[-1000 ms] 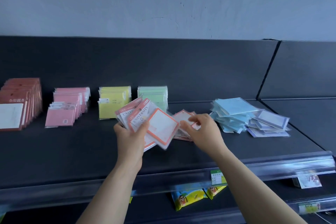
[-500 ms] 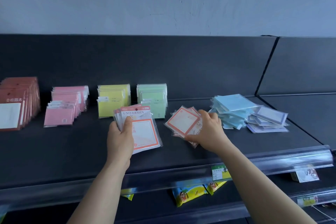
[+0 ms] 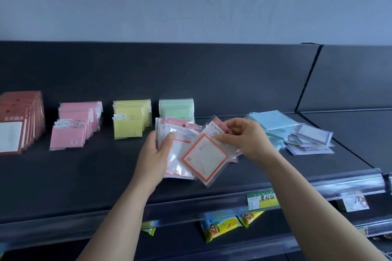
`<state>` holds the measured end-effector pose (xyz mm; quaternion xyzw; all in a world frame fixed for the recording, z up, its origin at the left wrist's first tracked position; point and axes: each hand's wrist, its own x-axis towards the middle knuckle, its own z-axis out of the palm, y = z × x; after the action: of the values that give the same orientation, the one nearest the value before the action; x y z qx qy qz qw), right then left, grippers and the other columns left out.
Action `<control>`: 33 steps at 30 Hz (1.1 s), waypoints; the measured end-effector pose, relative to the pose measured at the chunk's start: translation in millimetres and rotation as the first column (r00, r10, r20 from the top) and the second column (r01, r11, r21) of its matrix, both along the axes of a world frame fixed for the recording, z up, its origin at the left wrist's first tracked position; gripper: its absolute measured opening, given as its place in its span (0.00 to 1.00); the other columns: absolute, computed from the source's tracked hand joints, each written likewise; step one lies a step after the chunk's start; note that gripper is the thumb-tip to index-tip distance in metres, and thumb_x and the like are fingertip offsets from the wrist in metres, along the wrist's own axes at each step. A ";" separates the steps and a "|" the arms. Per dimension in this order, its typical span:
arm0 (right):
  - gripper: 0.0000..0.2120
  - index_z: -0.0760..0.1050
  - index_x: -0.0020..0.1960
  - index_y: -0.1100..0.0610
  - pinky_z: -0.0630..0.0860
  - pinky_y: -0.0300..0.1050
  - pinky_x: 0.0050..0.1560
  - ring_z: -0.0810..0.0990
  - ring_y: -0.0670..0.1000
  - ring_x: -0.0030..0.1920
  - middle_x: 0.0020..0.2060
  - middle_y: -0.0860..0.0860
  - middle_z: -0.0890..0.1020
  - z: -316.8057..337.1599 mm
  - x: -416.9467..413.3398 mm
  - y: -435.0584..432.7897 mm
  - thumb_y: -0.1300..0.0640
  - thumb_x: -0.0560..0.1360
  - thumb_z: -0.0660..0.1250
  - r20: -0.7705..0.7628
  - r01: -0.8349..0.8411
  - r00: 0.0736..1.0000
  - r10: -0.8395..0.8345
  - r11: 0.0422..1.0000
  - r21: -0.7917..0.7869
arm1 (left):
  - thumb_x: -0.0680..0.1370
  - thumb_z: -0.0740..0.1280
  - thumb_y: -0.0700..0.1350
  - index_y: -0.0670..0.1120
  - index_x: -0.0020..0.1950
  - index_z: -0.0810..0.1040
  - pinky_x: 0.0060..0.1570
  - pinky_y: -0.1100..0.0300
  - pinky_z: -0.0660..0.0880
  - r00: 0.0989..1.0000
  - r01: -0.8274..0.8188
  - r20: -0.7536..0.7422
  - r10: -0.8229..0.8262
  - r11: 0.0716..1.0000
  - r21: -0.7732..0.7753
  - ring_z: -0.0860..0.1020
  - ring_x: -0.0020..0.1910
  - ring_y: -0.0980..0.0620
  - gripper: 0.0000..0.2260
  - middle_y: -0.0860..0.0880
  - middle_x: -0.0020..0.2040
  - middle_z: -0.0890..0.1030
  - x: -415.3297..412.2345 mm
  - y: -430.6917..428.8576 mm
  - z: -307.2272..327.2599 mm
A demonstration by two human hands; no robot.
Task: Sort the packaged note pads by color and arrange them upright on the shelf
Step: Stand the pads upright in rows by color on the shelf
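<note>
One pad [image 3: 204, 158], orange-bordered, hangs from the right hand [image 3: 244, 137] above the front middle of the shelf [image 3: 84, 176]. Thumb and fingertips pinch it by its upper corner, near the printed header, a narrow grip holding that one packet and nothing else. The pad lies below and to the left of this pinch, turned cornerwise like a diamond, and its lower left part crosses in front of the stack [image 3: 178, 167] in the left hand [image 3: 152, 154]; whether the two touch I cannot tell. The left grip is closed on the stack's left edge, with the thumb laid across the front face and the fingers hidden behind. The stack is kept upright with its headers at the top, probably as the gathering place for this color, so that it can be stood on the shelf as one. I judge that the pad is bound for the front of the stack and wants turning square first. Just under the right wrist a sliver of another packet [image 3: 233, 160] shows on the shelf, so more may remain to collect. At the back left stand the sorted rows: red-brown row [image 3: 27, 108], pink row [image 3: 70, 137], yellow row [image 3: 127, 128] and green row [image 3: 178, 108], all upright. To the right a blue heap [image 3: 273, 121] and purple-edged pads [image 3: 314, 135] lie flat and loose. The likely spot for the orange ones is the gap between the green row and the blue heap.
</note>
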<state>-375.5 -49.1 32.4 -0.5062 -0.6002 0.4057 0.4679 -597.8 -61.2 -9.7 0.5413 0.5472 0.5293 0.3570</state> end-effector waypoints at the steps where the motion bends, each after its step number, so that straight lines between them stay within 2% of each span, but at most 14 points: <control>1: 0.07 0.80 0.43 0.57 0.81 0.41 0.39 0.84 0.48 0.39 0.38 0.49 0.86 -0.1 -6.2 2.1 0.66 0.69 0.74 0.019 -0.005 1.000 0.004 1.000 0.015 | 0.79 0.63 0.57 0.54 0.51 0.76 0.50 0.47 0.79 0.999 0.051 -0.010 -0.051 0.999 0.003 0.82 0.48 0.48 0.08 0.50 0.48 0.82 4.3 -1.6 1.6; 5: 0.09 0.81 0.46 0.52 0.78 0.35 0.39 0.78 0.40 0.35 0.36 0.45 0.82 -5.5 -22.3 9.2 0.62 0.68 0.76 0.089 -0.018 0.996 0.015 0.999 0.037 | 0.71 0.75 0.51 0.52 0.54 0.75 0.46 0.55 0.80 0.985 0.171 0.024 -0.170 0.985 -0.032 0.83 0.46 0.56 0.15 0.53 0.48 0.84 14.6 -6.0 4.0; 7: 0.13 0.80 0.55 0.54 0.78 0.39 0.47 0.78 0.44 0.42 0.45 0.47 0.81 -14.8 -18.7 17.1 0.59 0.71 0.74 0.149 0.096 0.983 -0.107 0.992 0.079 | 0.71 0.76 0.49 0.51 0.54 0.74 0.47 0.55 0.80 0.994 0.113 -0.004 -0.113 0.993 -0.029 0.82 0.46 0.55 0.16 0.53 0.48 0.83 10.4 -4.2 -0.5; 9: 0.17 0.76 0.63 0.56 0.73 0.41 0.55 0.77 0.49 0.54 0.55 0.49 0.78 -25.7 -8.3 25.4 0.55 0.75 0.68 0.403 0.181 0.889 -0.217 0.975 0.126 | 0.73 0.74 0.49 0.50 0.54 0.74 0.48 0.53 0.79 1.000 0.021 0.020 -0.020 0.999 -0.026 0.82 0.48 0.53 0.13 0.52 0.49 0.82 1.7 -2.1 -4.7; 10: 0.16 0.76 0.62 0.57 0.71 0.42 0.54 0.76 0.51 0.56 0.57 0.51 0.78 -31.8 -3.5 27.3 0.54 0.76 0.66 0.538 0.162 0.819 -0.199 0.980 0.116 | 0.75 0.72 0.48 0.50 0.54 0.73 0.47 0.53 0.79 0.998 -0.020 0.058 0.022 0.999 -0.031 0.81 0.48 0.52 0.12 0.52 0.50 0.82 -2.9 -1.9 -6.0; 12: 0.10 0.74 0.48 0.58 0.68 0.44 0.49 0.75 0.56 0.54 0.51 0.53 0.77 -44.9 -0.1 25.1 0.51 0.76 0.62 0.737 0.097 0.669 -0.096 0.994 0.042 | 0.77 0.69 0.48 0.48 0.55 0.73 0.43 0.56 0.77 0.987 -0.086 0.132 0.091 0.995 -0.042 0.81 0.49 0.50 0.10 0.50 0.50 0.81 -10.5 -2.4 -7.5; 14: 0.12 0.70 0.42 0.57 0.66 0.45 0.50 0.73 0.57 0.53 0.46 0.51 0.74 -55.2 0.2 18.6 0.49 0.77 0.61 0.811 0.066 0.580 -0.075 0.997 0.045 | 0.78 0.68 0.47 0.46 0.56 0.73 0.39 0.59 0.74 0.975 -0.128 0.175 0.135 0.991 -0.050 0.80 0.48 0.51 0.10 0.50 0.50 0.80 -14.2 -3.7 -8.3; 17: 0.18 0.77 0.55 0.57 0.65 0.41 0.56 0.70 0.54 0.61 0.57 0.51 0.75 -54.8 1.6 9.9 0.46 0.73 0.67 0.754 0.126 0.642 -0.142 0.989 0.079 | 0.78 0.68 0.47 0.46 0.57 0.72 0.37 0.60 0.73 0.966 -0.150 0.204 0.161 0.986 -0.072 0.80 0.47 0.52 0.10 0.51 0.49 0.80 -15.9 -3.4 -10.3; 20: 0.40 0.67 0.70 0.55 0.63 0.47 0.67 0.64 0.56 0.68 0.66 0.51 0.71 -55.8 -0.2 7.4 0.32 0.67 0.67 0.797 0.214 0.582 -0.163 0.976 0.044 | 0.78 0.68 0.47 0.45 0.57 0.72 0.37 0.60 0.74 0.966 -0.143 0.206 0.155 0.987 -0.072 0.80 0.47 0.52 0.11 0.50 0.49 0.80 -14.2 -1.8 -11.4; 22: 0.44 0.64 0.72 0.54 0.65 0.49 0.65 0.66 0.56 0.67 0.66 0.51 0.72 -55.7 -3.6 6.8 0.29 0.65 0.67 0.813 0.224 0.556 -0.173 0.973 0.054 | 0.78 0.68 0.47 0.45 0.57 0.72 0.38 0.60 0.74 0.970 -0.128 0.201 0.139 0.990 -0.068 0.80 0.48 0.52 0.11 0.50 0.50 0.80 -12.7 -0.8 -11.4; 26: 0.39 0.64 0.70 0.50 0.70 0.47 0.57 0.72 0.53 0.60 0.61 0.50 0.72 -46.3 -1.4 3.0 0.40 0.64 0.74 0.728 0.238 0.640 -0.244 0.964 0.114 | 0.78 0.68 0.47 0.46 0.58 0.72 0.40 0.59 0.75 0.972 -0.085 0.213 0.099 0.994 -0.073 0.81 0.49 0.51 0.11 0.50 0.52 0.81 -14.2 1.1 -14.0; 29: 0.33 0.66 0.69 0.50 0.74 0.43 0.48 0.77 0.48 0.51 0.55 0.46 0.77 -34.3 7.3 2.2 0.55 0.67 0.75 0.508 0.260 0.813 -0.284 0.958 0.120 | 0.79 0.67 0.47 0.49 0.56 0.73 0.48 0.54 0.77 0.972 -0.052 0.223 0.069 0.995 -0.081 0.80 0.52 0.50 0.08 0.51 0.52 0.81 -17.2 2.9 -14.9; 31: 0.26 0.71 0.65 0.54 0.79 0.45 0.46 0.82 0.47 0.46 0.48 0.45 0.83 -21.2 15.8 1.1 0.63 0.69 0.74 0.318 0.196 0.927 -0.200 0.980 0.044 | 0.79 0.66 0.46 0.51 0.55 0.73 0.54 0.51 0.77 0.971 -0.027 0.233 0.049 0.995 -0.094 0.80 0.53 0.51 0.06 0.52 0.53 0.81 -19.2 4.3 -13.7; 33: 0.17 0.78 0.57 0.54 0.82 0.50 0.48 0.85 0.49 0.44 0.44 0.48 0.86 -8.2 22.1 -1.5 0.66 0.70 0.73 0.221 0.082 0.972 -0.076 0.996 -0.018 | 0.80 0.65 0.45 0.52 0.55 0.73 0.56 0.49 0.76 0.973 0.007 0.228 0.016 0.995 -0.100 0.80 0.54 0.52 0.05 0.53 0.54 0.81 -19.9 5.1 -10.7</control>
<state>-353.4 -50.6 24.1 -0.5778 -0.6223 0.3360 0.4075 -617.7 -56.1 -20.4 0.4569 0.5295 0.5608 0.4432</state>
